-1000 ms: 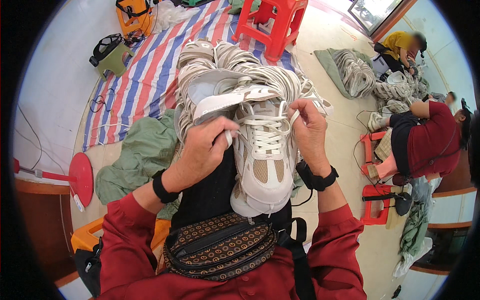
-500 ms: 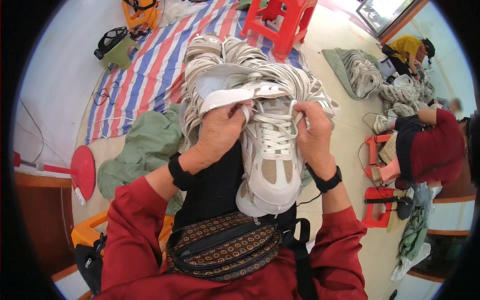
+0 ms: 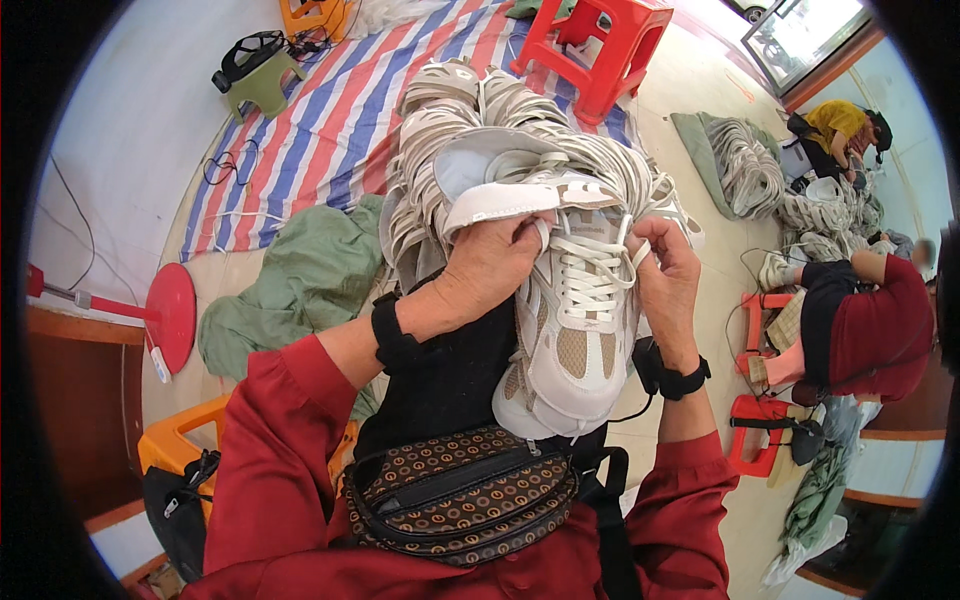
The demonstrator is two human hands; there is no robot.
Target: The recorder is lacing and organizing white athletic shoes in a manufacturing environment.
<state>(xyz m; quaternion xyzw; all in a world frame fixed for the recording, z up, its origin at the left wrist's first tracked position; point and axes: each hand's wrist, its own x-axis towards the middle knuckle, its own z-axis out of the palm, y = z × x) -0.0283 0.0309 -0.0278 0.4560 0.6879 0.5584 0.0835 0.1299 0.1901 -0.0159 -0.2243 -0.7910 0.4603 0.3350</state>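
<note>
1. Cloth, green (image 3: pixel 300 280): lies on the floor, well to the left of the hands.
2. Waist bag (image 3: pixel 465 500): sits at the person's front, just beyond the shoe's toe.
3. Left hand (image 3: pixel 490 262): thumb and fingers closed, pinching the white lace (image 3: pixel 590 280) at the shoe's upper left edge.
4. Shoe, white and beige (image 3: pixel 580 345): rests over the lap, between both hands. Long axis runs away from the body, toe toward the bag, tongue end toward the pile of shoes (image 3: pixel 605 165). The crossed lace rows lie between the hands; neither hand is clearly nearer.
5. Right hand (image 3: pixel 668 268): fingers bent and pinched on the lace at the shoe's upper right edge.
6. Stool, red (image 3: pixel 765 435): stands on the floor, well to the right.
</note>
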